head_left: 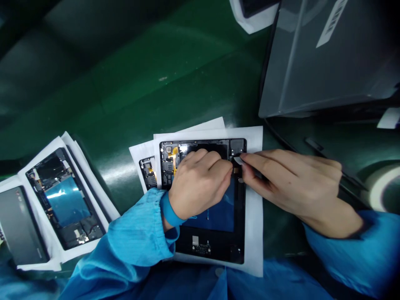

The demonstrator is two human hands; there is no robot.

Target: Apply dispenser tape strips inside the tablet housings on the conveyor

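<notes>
Pinching a small pale piece between thumb and forefinger, the grip of the right hand sits over the upper right part of the open tablet; the left hand is bent above the middle of the open tablet, its fingers curled under, so I cannot tell whether that grip has anything in it; a blue wristband circles the left wrist; gold-coloured flex shows at the open tablet's upper left and a small circuit board near its lower edge; under the open tablet lies a white sheet, with a second device peeking out at its left; farther left of the open tablet, another opened tablet rests on white wrapping, beside a closed grey device; well to the right of the open tablet is a pale roll; beyond the open tablet, to the upper right, stands a large grey box with a white label; all share the green bench.
</notes>
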